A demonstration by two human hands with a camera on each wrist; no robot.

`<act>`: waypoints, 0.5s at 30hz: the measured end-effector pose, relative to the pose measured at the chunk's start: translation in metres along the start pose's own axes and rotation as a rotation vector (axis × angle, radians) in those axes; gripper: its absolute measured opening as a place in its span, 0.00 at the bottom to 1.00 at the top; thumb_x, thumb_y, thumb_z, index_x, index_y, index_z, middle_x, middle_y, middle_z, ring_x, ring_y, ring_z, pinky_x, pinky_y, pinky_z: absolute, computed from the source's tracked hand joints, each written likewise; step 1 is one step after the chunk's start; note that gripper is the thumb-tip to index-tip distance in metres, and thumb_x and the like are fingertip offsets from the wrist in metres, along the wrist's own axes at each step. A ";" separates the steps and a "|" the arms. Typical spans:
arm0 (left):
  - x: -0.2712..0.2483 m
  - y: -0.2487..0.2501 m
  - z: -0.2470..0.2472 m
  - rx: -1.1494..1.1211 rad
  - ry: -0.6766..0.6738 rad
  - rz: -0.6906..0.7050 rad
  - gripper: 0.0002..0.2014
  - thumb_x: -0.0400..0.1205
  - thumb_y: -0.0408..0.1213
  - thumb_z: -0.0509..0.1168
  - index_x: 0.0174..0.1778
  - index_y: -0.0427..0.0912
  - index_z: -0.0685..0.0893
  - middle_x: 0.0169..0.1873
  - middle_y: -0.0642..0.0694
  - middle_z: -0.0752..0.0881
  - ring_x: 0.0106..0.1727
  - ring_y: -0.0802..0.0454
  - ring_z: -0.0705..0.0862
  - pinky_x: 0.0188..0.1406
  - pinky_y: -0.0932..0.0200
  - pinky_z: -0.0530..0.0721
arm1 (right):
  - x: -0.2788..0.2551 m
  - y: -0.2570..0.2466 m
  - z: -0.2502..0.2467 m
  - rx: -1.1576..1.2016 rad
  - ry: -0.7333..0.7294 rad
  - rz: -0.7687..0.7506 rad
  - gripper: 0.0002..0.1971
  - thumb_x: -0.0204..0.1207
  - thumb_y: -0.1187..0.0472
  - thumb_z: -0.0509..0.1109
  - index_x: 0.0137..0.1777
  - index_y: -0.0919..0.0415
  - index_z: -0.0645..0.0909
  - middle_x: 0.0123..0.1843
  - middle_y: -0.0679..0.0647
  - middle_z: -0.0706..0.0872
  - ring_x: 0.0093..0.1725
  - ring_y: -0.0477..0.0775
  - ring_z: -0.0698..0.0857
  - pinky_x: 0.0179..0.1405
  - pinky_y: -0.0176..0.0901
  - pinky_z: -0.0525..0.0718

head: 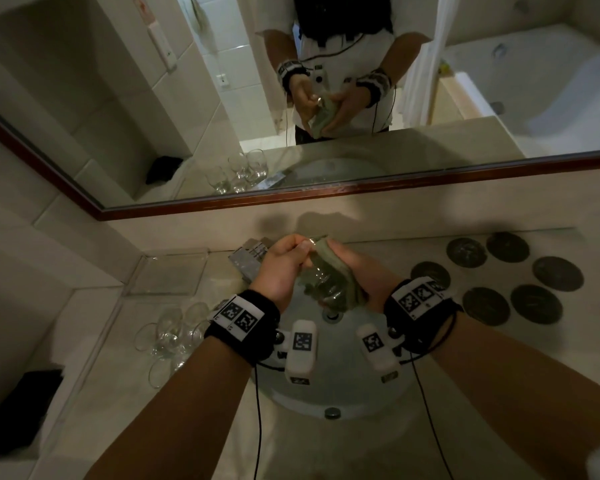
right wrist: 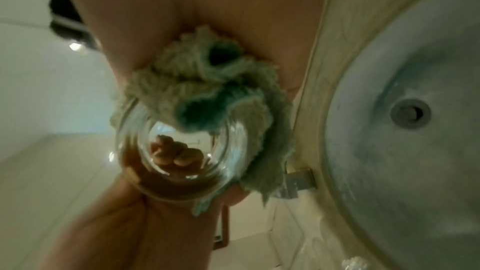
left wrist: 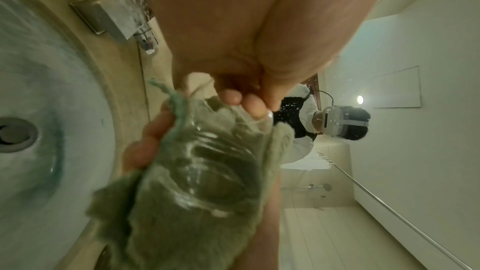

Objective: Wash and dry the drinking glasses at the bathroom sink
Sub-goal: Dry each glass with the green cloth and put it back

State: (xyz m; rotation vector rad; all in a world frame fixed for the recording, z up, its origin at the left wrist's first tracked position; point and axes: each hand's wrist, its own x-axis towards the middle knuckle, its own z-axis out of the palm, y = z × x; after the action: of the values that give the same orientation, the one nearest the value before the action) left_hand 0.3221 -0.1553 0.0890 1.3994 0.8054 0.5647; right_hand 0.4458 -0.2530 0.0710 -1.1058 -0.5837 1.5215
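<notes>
Over the round white sink (head: 343, 393) I hold a clear drinking glass (head: 321, 278) on its side, its base toward me. My left hand (head: 284, 263) pinches its rim (left wrist: 259, 116) with curled fingers. My right hand (head: 359, 268) wraps a green cloth (head: 347, 282) round the glass body and grips it. The left wrist view shows the glass (left wrist: 207, 159) lying in the cloth (left wrist: 161, 223). In the right wrist view the glass base (right wrist: 179, 151) faces the camera, the cloth (right wrist: 207, 89) bunched over it.
Several clear glasses (head: 174, 336) stand on the counter left of the sink, with a glass tray (head: 167, 271) behind them. Several dark round coasters (head: 510, 282) lie on the right. A metal tap (head: 250, 259) sits behind my left hand, under the mirror (head: 326, 98).
</notes>
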 end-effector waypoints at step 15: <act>0.001 0.018 -0.030 0.217 -0.285 0.091 0.09 0.83 0.37 0.61 0.43 0.44 0.87 0.50 0.37 0.88 0.62 0.43 0.84 0.72 0.40 0.73 | 0.006 -0.002 -0.021 0.140 -0.031 0.044 0.36 0.78 0.28 0.55 0.64 0.59 0.84 0.52 0.68 0.88 0.42 0.65 0.87 0.41 0.51 0.84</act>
State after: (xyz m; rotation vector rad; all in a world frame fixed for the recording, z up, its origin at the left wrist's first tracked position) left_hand 0.3014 -0.1337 0.1075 1.6784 0.5875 0.3424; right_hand 0.4657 -0.2512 0.0615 -0.9948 -0.4689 1.5953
